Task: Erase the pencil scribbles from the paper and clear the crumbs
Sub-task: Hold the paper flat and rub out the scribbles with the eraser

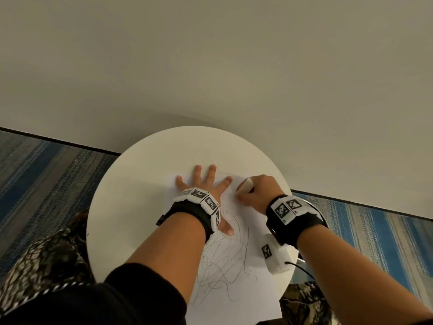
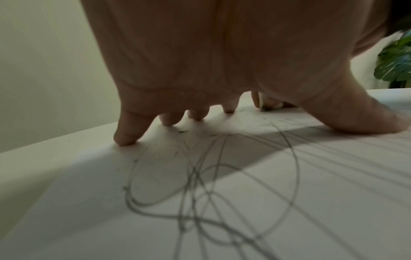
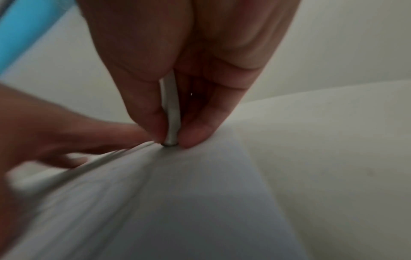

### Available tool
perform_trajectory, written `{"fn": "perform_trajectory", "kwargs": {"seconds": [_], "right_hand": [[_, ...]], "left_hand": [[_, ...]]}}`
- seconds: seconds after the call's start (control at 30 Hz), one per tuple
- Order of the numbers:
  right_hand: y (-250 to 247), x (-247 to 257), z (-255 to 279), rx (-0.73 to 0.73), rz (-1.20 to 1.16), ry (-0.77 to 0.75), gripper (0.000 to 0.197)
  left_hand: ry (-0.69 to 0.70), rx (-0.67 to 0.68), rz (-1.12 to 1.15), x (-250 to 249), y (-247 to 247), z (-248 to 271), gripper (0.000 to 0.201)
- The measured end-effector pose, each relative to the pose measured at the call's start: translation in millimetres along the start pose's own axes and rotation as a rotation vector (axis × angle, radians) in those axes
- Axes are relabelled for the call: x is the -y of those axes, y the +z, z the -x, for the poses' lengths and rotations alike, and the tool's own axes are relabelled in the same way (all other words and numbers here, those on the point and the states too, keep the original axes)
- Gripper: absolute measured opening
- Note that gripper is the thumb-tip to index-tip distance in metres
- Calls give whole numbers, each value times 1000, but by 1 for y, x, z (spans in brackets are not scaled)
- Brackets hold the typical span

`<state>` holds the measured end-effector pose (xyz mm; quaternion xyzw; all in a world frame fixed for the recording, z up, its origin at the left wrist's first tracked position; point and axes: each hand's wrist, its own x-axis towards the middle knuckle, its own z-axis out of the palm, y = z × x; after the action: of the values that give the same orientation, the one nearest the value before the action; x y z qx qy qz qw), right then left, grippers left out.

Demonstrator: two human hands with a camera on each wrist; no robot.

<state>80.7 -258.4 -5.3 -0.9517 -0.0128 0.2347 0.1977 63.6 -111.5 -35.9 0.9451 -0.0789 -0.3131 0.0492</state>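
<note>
A white sheet of paper lies on a round white table. Grey pencil scribbles cover its middle and near part; the far part looks mostly bare. My left hand lies flat with spread fingers on the paper's far left corner, pressing it down. My right hand pinches a white eraser between thumb and fingers, its lower end on the paper near the far right edge. In the right wrist view the eraser stands upright, its tip touching the sheet. Small dark crumbs lie near my left fingertips.
The table stands against a plain cream wall. Blue and grey striped carpet lies on both sides. Patterned fabric shows at the lower left. A green leafy plant appears beyond the table in the left wrist view.
</note>
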Motion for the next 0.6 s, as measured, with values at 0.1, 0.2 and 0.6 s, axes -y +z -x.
{"fn": "perform_trajectory", "kwargs": {"seconds": [0.1,0.2,0.6], "right_hand": [[2,3,3,53,48,-39,19],[2,0,5,100,31,-26,17],[-13,-2,1,-2,25,12,27]], "left_hand": [[-1,1,-5,1,0,0,133],[-1,-3,-5,0,1,-1,134],[49,-14,-46,-8,-1,-1,128]]}}
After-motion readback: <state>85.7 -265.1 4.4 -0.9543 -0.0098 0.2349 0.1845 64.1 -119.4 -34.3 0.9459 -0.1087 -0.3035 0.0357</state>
